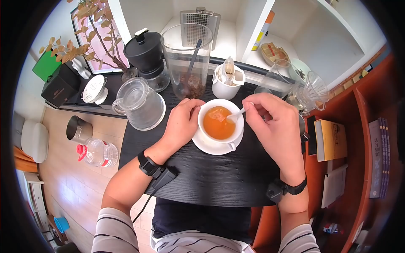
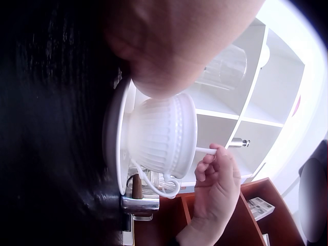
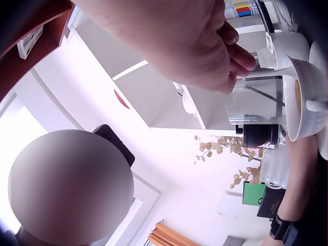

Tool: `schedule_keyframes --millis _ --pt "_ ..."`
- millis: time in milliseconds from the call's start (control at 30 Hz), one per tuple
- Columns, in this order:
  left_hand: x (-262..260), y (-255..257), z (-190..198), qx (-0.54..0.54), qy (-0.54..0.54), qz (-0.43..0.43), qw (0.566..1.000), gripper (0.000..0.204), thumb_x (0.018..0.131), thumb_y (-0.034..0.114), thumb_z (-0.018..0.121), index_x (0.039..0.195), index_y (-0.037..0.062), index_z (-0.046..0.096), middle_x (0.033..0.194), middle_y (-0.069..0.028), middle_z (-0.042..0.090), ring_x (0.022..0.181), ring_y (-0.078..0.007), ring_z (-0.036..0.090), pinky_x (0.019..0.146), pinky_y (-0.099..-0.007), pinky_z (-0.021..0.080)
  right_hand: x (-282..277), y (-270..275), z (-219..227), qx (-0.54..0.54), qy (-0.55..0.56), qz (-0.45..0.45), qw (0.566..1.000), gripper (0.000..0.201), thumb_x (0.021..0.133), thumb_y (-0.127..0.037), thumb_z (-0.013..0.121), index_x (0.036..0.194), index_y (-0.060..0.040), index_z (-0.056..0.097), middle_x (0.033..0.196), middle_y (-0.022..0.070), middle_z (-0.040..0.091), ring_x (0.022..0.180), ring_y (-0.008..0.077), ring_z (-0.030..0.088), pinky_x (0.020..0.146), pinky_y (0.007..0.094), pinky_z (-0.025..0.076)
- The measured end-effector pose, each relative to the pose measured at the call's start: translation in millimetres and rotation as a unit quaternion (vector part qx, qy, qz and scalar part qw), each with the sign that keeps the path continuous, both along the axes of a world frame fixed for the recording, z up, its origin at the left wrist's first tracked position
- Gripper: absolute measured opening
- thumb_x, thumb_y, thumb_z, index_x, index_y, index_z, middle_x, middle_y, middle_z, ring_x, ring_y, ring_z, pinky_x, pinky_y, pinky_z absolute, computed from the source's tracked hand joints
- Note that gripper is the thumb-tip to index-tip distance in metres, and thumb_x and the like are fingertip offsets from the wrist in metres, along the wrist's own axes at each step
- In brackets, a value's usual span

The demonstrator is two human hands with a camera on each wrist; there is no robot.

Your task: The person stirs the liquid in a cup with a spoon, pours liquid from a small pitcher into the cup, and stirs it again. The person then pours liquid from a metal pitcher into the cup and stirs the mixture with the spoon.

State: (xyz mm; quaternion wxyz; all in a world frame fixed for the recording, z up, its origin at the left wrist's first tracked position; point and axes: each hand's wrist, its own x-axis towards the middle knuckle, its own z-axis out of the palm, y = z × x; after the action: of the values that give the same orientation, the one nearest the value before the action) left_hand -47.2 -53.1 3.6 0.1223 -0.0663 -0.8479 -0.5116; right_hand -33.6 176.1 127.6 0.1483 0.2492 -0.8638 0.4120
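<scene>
A white teacup (image 1: 233, 146) of amber liquid (image 1: 218, 123) stands on a white saucer (image 1: 209, 147) in the head view. My left hand (image 1: 183, 120) holds the cup at its left side, fingers curled against the wall near the rim. Between the thumb and fingers of my right hand (image 1: 274, 123) is pinched the handle of a white spoon (image 1: 237, 114), its bowl dipping into the liquid. The left wrist view shows the cup's ribbed wall (image 2: 159, 136) and the spoon handle (image 2: 206, 150) rising above the rim to the right hand.
Behind the cup are a white mug (image 1: 228, 87) with a drip bag, a tall clear container (image 1: 185, 55) and a black grinder (image 1: 145, 55). A glass pitcher (image 1: 139, 105) stands left, a glass dripper (image 1: 312, 90) right. Shelves with books (image 1: 331, 139) flank the black table (image 1: 202, 181).
</scene>
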Motion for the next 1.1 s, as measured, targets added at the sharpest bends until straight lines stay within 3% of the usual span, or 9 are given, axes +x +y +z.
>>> schedule_keyframes --millis 100,267,333,467,533,667,933,1067,1100 --pt "0 0 -1 0.002 0.003 -0.002 1.0 0.017 0.103 0.005 0.061 0.112 -0.0011 0.075 0.098 -0.0182 0.07 0.086 -0.0345 0.072 0.079 -0.0415 0.056 -1 -4 -5 -0.038 0.009 -0.009 0.999 0.01 0.095 -0.005 0.075 0.104 0.0 0.076 0.087 0.013 0.074 0.072 0.0235 0.073 0.066 0.0335 0.057" --pt "-1 0 -2 0.005 0.008 -0.005 1.0 0.017 0.103 0.005 0.061 0.112 -0.001 0.075 0.098 -0.018 0.07 0.085 -0.0345 0.072 0.079 -0.0414 0.056 3 -9 -7 -0.062 -0.048 0.111 0.991 0.013 0.096 -0.008 0.077 0.108 -0.0026 0.079 0.092 0.0133 0.077 0.074 0.0227 0.074 0.068 0.0323 0.057" --pt "-2 -2 -6 -0.001 0.001 -0.006 1.0 0.023 0.097 0.003 0.07 0.118 0.0002 0.075 0.098 -0.0114 0.069 0.084 -0.0184 0.068 0.079 -0.0305 0.054 11 -7 6 -0.037 -0.058 0.114 0.991 0.012 0.096 -0.008 0.076 0.107 -0.0031 0.078 0.093 0.0123 0.077 0.073 0.0222 0.073 0.067 0.0321 0.057" --pt "-1 -1 -4 0.005 -0.003 -0.003 1.0 0.022 0.098 0.003 0.069 0.118 0.0 0.075 0.098 -0.0115 0.069 0.084 -0.0183 0.068 0.079 -0.0303 0.054 14 1 15 -0.016 -0.08 0.08 0.993 0.007 0.094 -0.004 0.075 0.101 -0.0011 0.076 0.087 0.0112 0.075 0.071 0.0226 0.073 0.066 0.0321 0.056" --pt "0 1 0 0.005 0.0 0.0 1.0 0.018 0.103 0.005 0.061 0.112 -0.0012 0.075 0.099 -0.0181 0.07 0.086 -0.0355 0.072 0.079 -0.042 0.056 13 3 16 -0.023 -0.061 0.064 0.996 0.006 0.093 -0.003 0.075 0.099 -0.0004 0.074 0.085 0.0111 0.074 0.071 0.0227 0.072 0.066 0.032 0.056" --pt "0 0 1 0.001 -0.004 -0.001 1.0 0.018 0.103 0.006 0.061 0.112 -0.001 0.075 0.099 -0.0184 0.07 0.087 -0.0357 0.072 0.079 -0.0423 0.056 5 2 10 0.017 0.018 -0.02 0.999 0.007 0.093 -0.002 0.075 0.099 0.0003 0.074 0.085 0.0126 0.074 0.07 0.0226 0.073 0.066 0.0327 0.057" --pt "0 1 1 0.006 0.001 -0.003 1.0 0.018 0.103 0.006 0.061 0.112 -0.0007 0.075 0.1 -0.019 0.07 0.088 -0.0362 0.072 0.081 -0.0427 0.056 11 -7 6 -0.008 -0.063 0.122 0.991 0.011 0.096 -0.005 0.077 0.106 -0.0022 0.078 0.089 0.013 0.075 0.072 0.024 0.072 0.067 0.0319 0.057" --pt "-1 -1 -3 0.01 0.004 -0.002 1.0 0.018 0.103 0.005 0.061 0.112 -0.0009 0.075 0.1 -0.0191 0.071 0.088 -0.0365 0.072 0.081 -0.0426 0.056 16 0 18 -0.011 -0.075 0.084 0.994 0.009 0.094 -0.004 0.075 0.102 -0.0002 0.075 0.085 0.0114 0.073 0.071 0.0198 0.071 0.066 0.0315 0.056" --pt "-1 -1 -5 0.005 0.005 -0.002 1.0 0.018 0.102 0.004 0.064 0.115 -0.0008 0.075 0.099 -0.0152 0.07 0.086 -0.0278 0.07 0.079 -0.0367 0.055 13 4 16 -0.009 -0.072 0.066 0.995 0.009 0.092 -0.003 0.075 0.1 0.0009 0.074 0.084 0.011 0.073 0.07 0.0183 0.071 0.066 0.0302 0.056"
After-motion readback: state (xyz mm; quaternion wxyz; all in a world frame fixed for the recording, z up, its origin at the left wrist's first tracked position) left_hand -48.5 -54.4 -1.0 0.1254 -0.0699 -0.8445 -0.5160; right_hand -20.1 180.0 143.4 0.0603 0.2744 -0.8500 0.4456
